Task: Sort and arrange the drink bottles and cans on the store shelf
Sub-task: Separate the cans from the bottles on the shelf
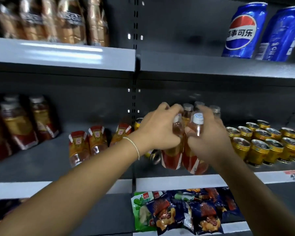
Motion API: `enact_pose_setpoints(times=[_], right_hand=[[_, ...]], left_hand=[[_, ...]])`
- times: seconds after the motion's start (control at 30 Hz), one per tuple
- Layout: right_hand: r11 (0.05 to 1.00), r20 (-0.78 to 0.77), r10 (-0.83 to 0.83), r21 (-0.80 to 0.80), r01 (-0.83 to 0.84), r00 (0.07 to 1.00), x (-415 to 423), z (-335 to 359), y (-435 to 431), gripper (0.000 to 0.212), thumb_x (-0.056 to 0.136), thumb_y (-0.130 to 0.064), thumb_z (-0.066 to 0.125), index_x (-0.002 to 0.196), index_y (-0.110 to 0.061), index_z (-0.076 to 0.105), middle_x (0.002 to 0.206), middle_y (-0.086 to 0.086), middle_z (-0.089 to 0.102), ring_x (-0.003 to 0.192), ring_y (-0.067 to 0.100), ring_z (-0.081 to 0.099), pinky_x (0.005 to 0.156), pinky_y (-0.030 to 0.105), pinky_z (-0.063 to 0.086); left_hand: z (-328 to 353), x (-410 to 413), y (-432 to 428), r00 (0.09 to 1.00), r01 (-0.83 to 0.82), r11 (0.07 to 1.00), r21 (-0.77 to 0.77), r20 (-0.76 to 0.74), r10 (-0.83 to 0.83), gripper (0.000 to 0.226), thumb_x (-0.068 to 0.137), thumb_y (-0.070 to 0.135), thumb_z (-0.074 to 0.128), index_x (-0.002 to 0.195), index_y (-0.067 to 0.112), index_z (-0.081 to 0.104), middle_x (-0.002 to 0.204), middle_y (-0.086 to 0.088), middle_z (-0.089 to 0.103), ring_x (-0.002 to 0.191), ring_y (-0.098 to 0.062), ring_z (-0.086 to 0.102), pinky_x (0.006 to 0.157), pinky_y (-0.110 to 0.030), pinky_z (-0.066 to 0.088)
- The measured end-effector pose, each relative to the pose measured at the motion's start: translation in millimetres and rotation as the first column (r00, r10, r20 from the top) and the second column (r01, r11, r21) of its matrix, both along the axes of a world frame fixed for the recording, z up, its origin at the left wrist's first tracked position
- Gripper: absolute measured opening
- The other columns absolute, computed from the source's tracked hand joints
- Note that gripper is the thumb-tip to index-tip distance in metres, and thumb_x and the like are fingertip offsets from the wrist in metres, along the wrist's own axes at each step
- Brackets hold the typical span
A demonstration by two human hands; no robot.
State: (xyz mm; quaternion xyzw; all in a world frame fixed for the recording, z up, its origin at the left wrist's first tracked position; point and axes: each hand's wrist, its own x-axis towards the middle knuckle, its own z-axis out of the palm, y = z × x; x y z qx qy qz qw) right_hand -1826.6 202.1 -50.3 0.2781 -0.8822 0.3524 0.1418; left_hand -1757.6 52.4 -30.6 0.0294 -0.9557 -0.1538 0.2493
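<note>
On the middle shelf [177, 182], my left hand [158, 130] grips the neck of an amber tea bottle [171, 159] with a red label. Right beside it, my right hand [209, 138] grips a second tea bottle [193, 160] with a white cap. The two bottles touch each other near the shelf's front edge. More capped bottles [188, 110] stand behind my hands. Several gold cans [266, 143] stand in rows to the right. Three tea bottles [95, 142] lie tipped over to the left, with a gold can [138, 123] behind them.
Upright tea bottles [20, 126] fill the far left of the middle shelf. Two blue cola cans [243, 31] stand on the upper shelf at right, brown bottles [58, 21] at upper left. Snack bags [182, 212] lie on the lower shelf. A can [155, 156] lies under my left wrist.
</note>
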Motion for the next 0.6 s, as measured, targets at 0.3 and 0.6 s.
enact_pose_setpoints(times=[0.3,0.6], right_hand=[[0.958,0.032,0.285,-0.044,-0.284,0.958,60,14,-93,0.071,0.086,-0.038,0.068,0.142,-0.046,0.025,0.125,-0.004,0.054,0.100,0.015,0.054,0.076,0.030,0.048],[0.870,0.164,0.492,-0.130,-0.476,0.855,133,22,-208,0.076,0.073,-0.033,0.084,0.140,-0.028,0.047,0.120,-0.010,0.055,0.105,0.011,0.056,0.087,0.029,0.045]], left_hand=[[18,95,-80,0.980,-0.198,0.979,0.054,0.000,0.198,0.067,0.069,0.032,0.064,0.132,0.037,0.042,0.112,0.002,0.042,0.083,-0.019,0.053,0.058,-0.023,0.041],[16,200,-172,0.899,-0.429,0.900,0.078,-0.056,0.434,0.062,0.062,0.047,0.054,0.122,0.037,0.045,0.094,0.008,0.037,0.080,-0.017,0.052,0.057,-0.024,0.038]])
